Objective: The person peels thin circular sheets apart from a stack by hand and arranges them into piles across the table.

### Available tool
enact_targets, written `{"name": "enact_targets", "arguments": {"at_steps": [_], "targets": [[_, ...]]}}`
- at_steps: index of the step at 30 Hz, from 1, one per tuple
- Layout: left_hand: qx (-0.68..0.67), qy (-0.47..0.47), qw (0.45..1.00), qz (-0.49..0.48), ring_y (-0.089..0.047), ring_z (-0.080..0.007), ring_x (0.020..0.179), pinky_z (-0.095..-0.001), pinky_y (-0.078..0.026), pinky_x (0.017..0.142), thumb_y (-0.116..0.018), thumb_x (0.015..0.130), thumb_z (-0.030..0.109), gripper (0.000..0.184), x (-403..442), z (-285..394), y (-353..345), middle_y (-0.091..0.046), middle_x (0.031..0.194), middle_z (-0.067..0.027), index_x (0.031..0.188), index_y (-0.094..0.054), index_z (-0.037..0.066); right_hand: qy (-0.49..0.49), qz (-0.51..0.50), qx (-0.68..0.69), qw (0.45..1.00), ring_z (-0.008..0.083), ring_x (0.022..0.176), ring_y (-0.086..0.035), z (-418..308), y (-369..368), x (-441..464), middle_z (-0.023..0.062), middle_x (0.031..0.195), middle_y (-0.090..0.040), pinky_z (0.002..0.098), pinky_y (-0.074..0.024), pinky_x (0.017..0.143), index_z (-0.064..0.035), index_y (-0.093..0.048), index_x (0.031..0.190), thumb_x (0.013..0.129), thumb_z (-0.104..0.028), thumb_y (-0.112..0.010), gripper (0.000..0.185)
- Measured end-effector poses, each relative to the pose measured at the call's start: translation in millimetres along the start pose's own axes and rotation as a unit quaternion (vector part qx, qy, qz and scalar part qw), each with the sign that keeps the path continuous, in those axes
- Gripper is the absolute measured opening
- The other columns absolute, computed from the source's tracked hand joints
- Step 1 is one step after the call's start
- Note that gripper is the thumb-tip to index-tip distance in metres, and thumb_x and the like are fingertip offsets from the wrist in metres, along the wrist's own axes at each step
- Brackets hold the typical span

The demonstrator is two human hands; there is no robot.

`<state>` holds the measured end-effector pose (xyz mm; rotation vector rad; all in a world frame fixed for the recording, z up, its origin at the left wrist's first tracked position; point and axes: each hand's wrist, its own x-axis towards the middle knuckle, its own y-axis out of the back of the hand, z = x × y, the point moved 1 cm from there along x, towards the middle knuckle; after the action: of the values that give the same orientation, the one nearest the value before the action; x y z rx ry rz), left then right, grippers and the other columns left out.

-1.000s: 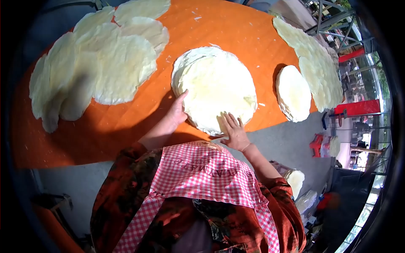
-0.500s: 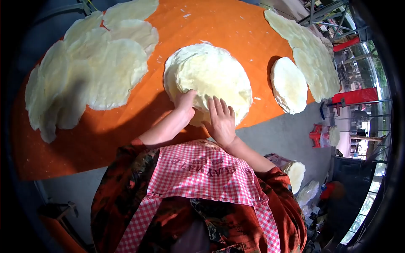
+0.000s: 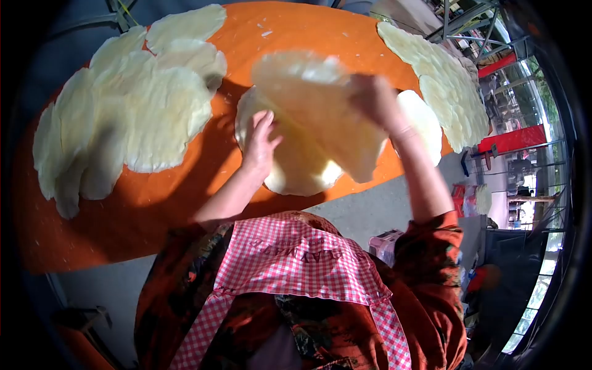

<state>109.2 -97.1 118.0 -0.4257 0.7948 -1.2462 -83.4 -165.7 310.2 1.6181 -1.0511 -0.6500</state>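
Your apron (image 3: 296, 259) is pink-and-white check, and its dark lettering seems to run "LAYM" — folds and angle hide the rest. The table (image 3: 166, 203) under your work is orange with pale flecks, over a grey floor (image 3: 354, 206); at the right of the frame you have two red panels and one red stool (image 3: 458, 198).

You have one lifted sheet (image 3: 320, 111), thin and blurred, tilted above the one central stack (image 3: 296, 172), at the centre of the frame. Your right hand (image 3: 376, 102) is closed on its upper right edge; blur hides which fingers pinch. Your left hand (image 3: 260, 145) is open at the stack's left side, thumb apart from the fingers — contact is unclear. One smaller stack (image 3: 422, 126) lies to the right, with two overlapping spreads, one upper left (image 3: 142, 105), one upper right.
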Motion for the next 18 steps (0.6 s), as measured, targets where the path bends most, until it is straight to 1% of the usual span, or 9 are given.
{"name": "enact_targets", "arguments": {"at_steps": [2,3,4,7,8,9,10,13,18], "targets": [[0.076,0.045,0.993,0.084,-0.044,-0.0225,0.121,-0.0459,-0.034,0.100,-0.066,0.083,0.037,0.055,5,-14,30,-0.047,0.132,-0.0054,0.127,-0.046,0.012,-0.134,0.013,0.204,0.970,0.0176,0.073,-0.063,17,50,8,0.0061,0.083,-0.068,0.0342,-0.0530,0.069,0.0002,-0.063,0.108,0.069,-0.004,-0.064,0.039],[0.095,0.086,0.984,0.121,-0.045,-0.0231,0.120,-0.0455,-0.035,0.101,-0.067,0.083,0.035,0.059,4,-16,38,-0.048,0.132,-0.0060,0.132,-0.044,0.011,-0.074,0.037,0.321,0.943,0.0175,0.078,-0.064,29,59,10,0.0103,0.094,-0.067,0.0299,-0.0529,0.074,0.0064,-0.059,0.110,0.070,0.001,-0.065,0.040],[-0.016,0.074,0.997,-0.023,-0.038,-0.0227,0.128,-0.0443,-0.032,0.105,-0.074,0.077,0.027,0.074,3,-11,38,-0.043,0.136,-0.0094,0.139,-0.038,0.009,-0.119,0.017,0.366,0.923,0.0190,0.083,-0.064,38,64,9,0.0124,0.098,-0.066,0.0310,-0.0530,0.077,0.0068,-0.055,0.115,0.072,0.001,-0.064,0.045],[-0.110,0.049,0.991,-0.051,-0.052,-0.0254,0.114,-0.0409,-0.044,0.096,-0.072,0.079,0.021,0.061,8,-19,48,-0.055,0.123,-0.0129,0.129,-0.046,-0.001,-0.209,-0.032,0.486,0.848,0.0230,0.096,-0.062,98,32,2,0.0179,0.109,-0.061,0.0343,-0.0525,0.082,0.0086,-0.044,0.125,0.075,0.000,-0.063,0.054],[-0.093,0.057,0.994,-0.029,-0.054,-0.0257,0.111,-0.0404,-0.046,0.093,-0.071,0.080,0.019,0.056,12,-22,54,-0.056,0.120,-0.0141,0.126,-0.048,-0.002,-0.261,-0.016,0.493,0.830,0.0252,0.100,-0.060,105,13,-6,0.0182,0.114,-0.058,0.0364,-0.0526,0.084,0.0093,-0.040,0.127,0.075,0.000,-0.063,0.058],[-0.076,0.065,0.995,-0.007,-0.056,-0.0260,0.108,-0.0398,-0.047,0.091,-0.071,0.080,0.016,0.051,16,-25,59,-0.058,0.117,-0.0153,0.122,-0.050,-0.003,-0.264,0.025,0.523,0.810,0.0249,0.092,-0.064,129,-19,-14,0.0160,0.110,-0.063,0.0376,-0.0537,0.083,0.0069,-0.054,0.121,0.077,-0.003,-0.061,0.045],[-0.057,0.073,0.996,0.016,-0.058,-0.0263,0.105,-0.0393,-0.049,0.088,-0.070,0.080,0.013,0.046,21,-29,65,-0.059,0.114,-0.0166,0.119,-0.053,-0.004,-0.252,-0.047,0.569,0.781,0.0257,0.098,-0.062,166,-55,-22,0.0156,0.113,-0.062,0.0403,-0.0520,0.087,0.0063,-0.055,0.119,0.078,-0.004,-0.060,0.043],[0.066,0.117,0.987,0.083,-0.064,-0.0272,0.095,-0.0387,-0.052,0.084,-0.063,0.085,0.012,0.036,47,-75,108,-0.064,0.107,-0.0162,0.115,-0.056,-0.006,-0.466,-0.138,0.531,0.694,0.0215,0.086,-0.064,255,-180,-61,0.0082,0.098,-0.066,0.0371,-0.0534,0.076,-0.0055,-0.060,0.112,0.083,-0.026,-0.064,0.035],[0.139,0.093,0.973,0.157,-0.064,-0.0297,0.094,-0.0391,-0.053,0.082,-0.062,0.079,0.000,0.031,46,-74,94,-0.065,0.104,-0.0172,0.108,-0.058,-0.010,-0.468,0.005,0.509,0.723,0.0215,0.070,-0.064,243,-227,-86,0.0094,0.083,-0.064,0.0364,-0.0539,0.061,-0.0015,-0.061,0.098,0.080,-0.025,-0.069,0.031]]}}
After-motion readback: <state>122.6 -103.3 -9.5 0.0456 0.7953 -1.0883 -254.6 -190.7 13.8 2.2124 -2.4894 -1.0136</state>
